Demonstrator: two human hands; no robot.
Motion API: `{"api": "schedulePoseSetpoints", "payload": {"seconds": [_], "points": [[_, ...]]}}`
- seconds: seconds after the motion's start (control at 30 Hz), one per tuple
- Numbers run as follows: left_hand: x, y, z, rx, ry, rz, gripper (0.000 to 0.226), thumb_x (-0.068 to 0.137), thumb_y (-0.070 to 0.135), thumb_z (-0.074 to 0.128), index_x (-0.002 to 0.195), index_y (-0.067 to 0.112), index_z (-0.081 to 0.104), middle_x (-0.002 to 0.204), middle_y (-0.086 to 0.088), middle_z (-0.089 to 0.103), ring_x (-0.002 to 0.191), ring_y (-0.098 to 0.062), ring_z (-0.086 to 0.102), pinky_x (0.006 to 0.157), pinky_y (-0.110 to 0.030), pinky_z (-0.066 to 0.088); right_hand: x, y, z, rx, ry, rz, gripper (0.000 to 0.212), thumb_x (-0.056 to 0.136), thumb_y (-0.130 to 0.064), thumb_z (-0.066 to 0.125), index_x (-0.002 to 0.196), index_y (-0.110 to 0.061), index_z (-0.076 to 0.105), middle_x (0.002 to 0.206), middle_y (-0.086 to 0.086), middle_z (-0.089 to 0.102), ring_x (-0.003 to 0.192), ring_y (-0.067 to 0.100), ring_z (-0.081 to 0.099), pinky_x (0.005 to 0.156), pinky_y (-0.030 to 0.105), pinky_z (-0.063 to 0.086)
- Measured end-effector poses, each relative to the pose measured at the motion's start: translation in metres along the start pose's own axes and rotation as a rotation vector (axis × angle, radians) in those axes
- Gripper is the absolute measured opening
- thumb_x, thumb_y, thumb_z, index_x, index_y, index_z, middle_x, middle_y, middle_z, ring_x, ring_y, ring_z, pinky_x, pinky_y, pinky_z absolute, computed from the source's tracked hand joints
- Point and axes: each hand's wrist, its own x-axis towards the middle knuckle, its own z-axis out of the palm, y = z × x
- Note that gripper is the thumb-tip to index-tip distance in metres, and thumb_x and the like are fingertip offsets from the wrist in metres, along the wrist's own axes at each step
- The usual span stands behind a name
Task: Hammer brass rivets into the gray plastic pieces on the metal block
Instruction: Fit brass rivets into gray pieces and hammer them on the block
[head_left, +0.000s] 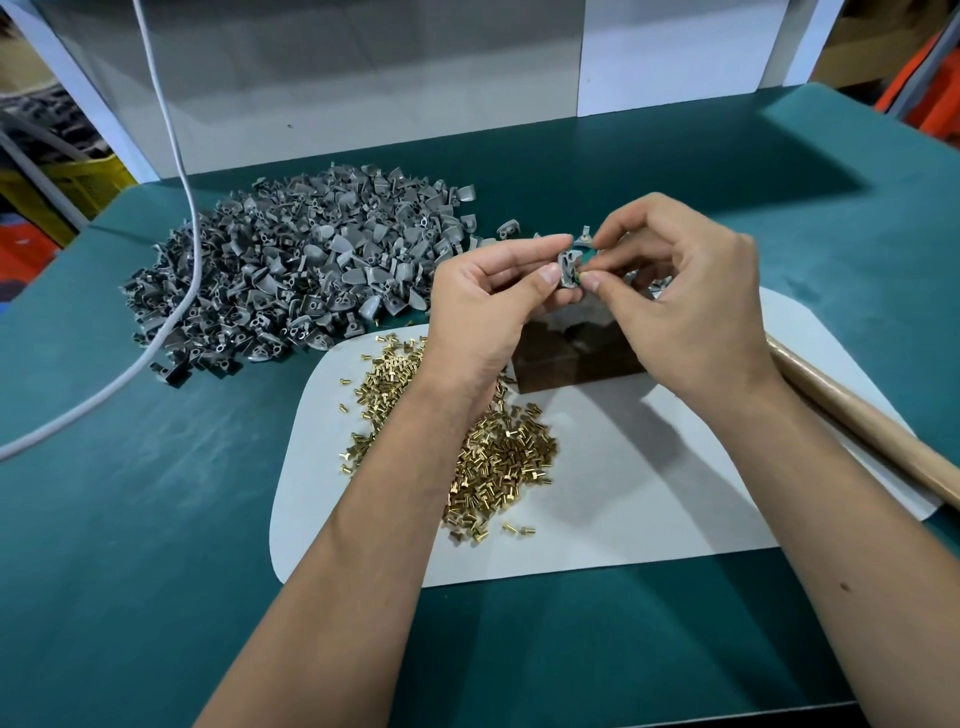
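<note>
The left hand (488, 296) pinches a small gray plastic piece (568, 269) with curled fingers; the right hand (675, 296) pinches a tiny brass rivet (583, 272) against it, above the dark, square-edged metal block (571, 364). Shiny loose rivets (498, 457) lie scattered on a white rounded mat (649, 493). A heap of matte gray pieces (291, 275) covers the green worktop (130, 519). A smooth wooden handle (872, 441) lies right.

1. The far-left part of the green worktop (156, 519) is taken up by a heap of gray plastic pieces (291, 270), crossed by a white cable (182, 291)
2. The white mat (649, 493) is partly blocked by scattered brass rivets (488, 457) and the metal block (571, 358)
3. The right edge is barred by a wooden handle (862, 415)
4. Open worktop is left along the near edge and near-left corner
</note>
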Motion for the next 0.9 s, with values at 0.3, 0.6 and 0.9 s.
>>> {"api": "schedulePoseSetpoints", "payload": {"seconds": [0.3, 0.6, 0.9], "points": [[0.0, 0.001, 0.001, 0.0, -0.021, 0.008, 0.025, 0.093, -0.01, 0.064, 0.112, 0.003, 0.073, 0.091, -0.013, 0.076, 0.074, -0.016, 0.072, 0.075, -0.024, 0.059, 0.0, 0.002, 0.001, 0.031, 0.025, 0.018, 0.016, 0.082, -0.012, 0.078, 0.093, -0.014, 0.067, 0.079, -0.012, 0.075, 0.082, 0.002, 0.073, 0.073, 0.014, 0.05], [-0.001, -0.001, 0.003, 0.035, 0.019, 0.038, 0.026, 0.088, -0.012, 0.07, 0.113, -0.005, 0.072, 0.088, -0.015, 0.076, 0.073, -0.016, 0.072, 0.075, -0.026, 0.06, -0.002, 0.001, 0.005, 0.059, 0.045, 0.033, 0.015, 0.082, -0.008, 0.075, 0.082, -0.011, 0.06, 0.075, -0.001, 0.067, 0.07, 0.013, 0.067, 0.065, 0.022, 0.053], [-0.003, -0.002, 0.009, 0.024, 0.05, 0.048, 0.025, 0.085, -0.014, 0.071, 0.107, -0.001, 0.074, 0.089, -0.015, 0.076, 0.074, -0.016, 0.072, 0.075, -0.024, 0.059, -0.005, 0.004, 0.01, 0.017, 0.079, 0.019, 0.024, 0.08, -0.005, 0.072, 0.071, -0.012, 0.051, 0.067, -0.002, 0.056, 0.064, 0.024, 0.054, 0.06, 0.04, 0.048]]}}
